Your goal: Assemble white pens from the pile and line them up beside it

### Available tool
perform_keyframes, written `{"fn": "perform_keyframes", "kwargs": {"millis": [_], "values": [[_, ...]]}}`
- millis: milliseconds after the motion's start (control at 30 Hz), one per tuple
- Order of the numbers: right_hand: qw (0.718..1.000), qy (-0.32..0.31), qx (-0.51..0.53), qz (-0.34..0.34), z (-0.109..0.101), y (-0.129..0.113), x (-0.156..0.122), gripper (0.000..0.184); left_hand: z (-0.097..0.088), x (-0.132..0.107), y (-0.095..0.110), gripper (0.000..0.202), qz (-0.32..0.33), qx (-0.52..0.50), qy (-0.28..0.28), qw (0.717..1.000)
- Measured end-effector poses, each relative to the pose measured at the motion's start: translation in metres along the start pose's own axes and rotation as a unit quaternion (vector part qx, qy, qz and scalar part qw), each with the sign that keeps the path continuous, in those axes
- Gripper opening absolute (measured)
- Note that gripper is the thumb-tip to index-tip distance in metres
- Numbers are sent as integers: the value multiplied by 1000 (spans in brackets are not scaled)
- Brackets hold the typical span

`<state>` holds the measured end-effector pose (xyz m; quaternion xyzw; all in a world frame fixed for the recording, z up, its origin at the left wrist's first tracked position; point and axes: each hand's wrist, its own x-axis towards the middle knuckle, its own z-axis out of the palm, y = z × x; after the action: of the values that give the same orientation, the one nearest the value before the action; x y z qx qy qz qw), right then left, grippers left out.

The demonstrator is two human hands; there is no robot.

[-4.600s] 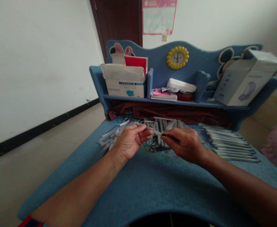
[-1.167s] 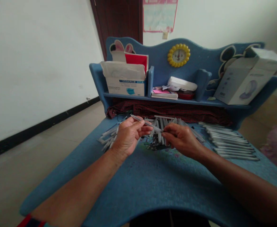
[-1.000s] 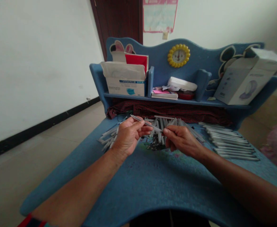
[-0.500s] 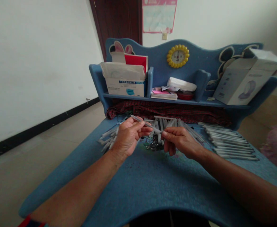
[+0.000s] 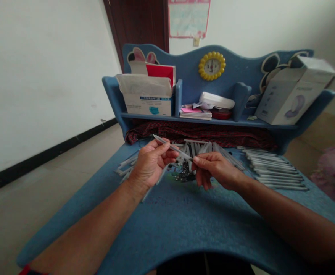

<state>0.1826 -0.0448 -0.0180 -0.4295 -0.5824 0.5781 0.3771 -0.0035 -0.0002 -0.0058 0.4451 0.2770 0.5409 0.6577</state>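
A slim translucent pen [image 5: 176, 149] slants across in front of me, its pointed end up to the left. My left hand [image 5: 150, 162] is closed around its middle, thumb on top. At its lower right end, my right hand [image 5: 213, 168] pinches it between thumb and forefinger, where a small dark bit shows. Beneath and beyond the hands lies a pile of clear pen barrels [image 5: 194, 147] with small dark pieces [image 5: 186, 173] in front. A thin pale tube [image 5: 162, 175] rests on the desk, partly hidden by my left hand.
A row of pens [image 5: 276, 168] lies on the right of the blue desk [image 5: 184, 225]. More barrels [image 5: 127, 164] are at the left. Behind stands a shelf with a mask box [image 5: 147, 99], a yellow clock [image 5: 212, 66] and a white box [image 5: 293, 93]. Checked cloth [image 5: 202, 133] lies below it.
Both hands keep hold of the pen, and my left hand sits slightly further left and lower. A thin tube now shows below my left hand. The view has shifted a little.
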Motion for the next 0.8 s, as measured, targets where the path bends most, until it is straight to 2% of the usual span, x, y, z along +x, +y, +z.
{"fn": "perform_keyframes", "kwargs": {"millis": [133,267,533,633,700,800], "values": [[994,50,-97,-30,-10,-3,1,29,-3,3,4,10,-1,12,22,1000],[981,95,-166,-25,-20,-2,3,21,-4,5,8,11,-1,20,34,999],[947,103,-297,-63,-28,5,7,19,-5,7,15,9,-2,17,42,999],[915,90,-382,-90,-24,3,8,19,-6,8,16,11,-6,18,48,999],[885,75,-446,-110,-17,-1,11,18,-8,8,16,12,-3,25,48,999],[812,47,-572,-111,-1,-7,22,20,-10,8,16,14,7,40,37,999]]}}
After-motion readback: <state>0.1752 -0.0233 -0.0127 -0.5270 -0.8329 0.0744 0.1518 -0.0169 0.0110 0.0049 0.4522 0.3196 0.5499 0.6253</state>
